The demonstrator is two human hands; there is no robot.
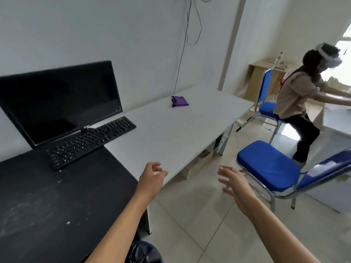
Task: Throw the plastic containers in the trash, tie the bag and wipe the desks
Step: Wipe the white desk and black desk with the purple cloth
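Observation:
A purple cloth (180, 101) lies folded on the far part of the white desk (171, 133). A black desk (57, 202) with dusty smears adjoins it on the left. My left hand (152, 177) hovers over the near edge of the white desk, fingers loosely curled, holding nothing. My right hand (233, 183) is out over the floor, fingers spread, empty. A trash bin with a black bag (144, 252) shows at the bottom edge, below my left arm. No plastic containers are in view.
A black monitor (58, 103) and keyboard (91, 141) sit across the joint of the two desks. A blue chair (269, 168) stands right of my hands. Another person (300, 103) sits on a second blue chair (266, 109) at the far right.

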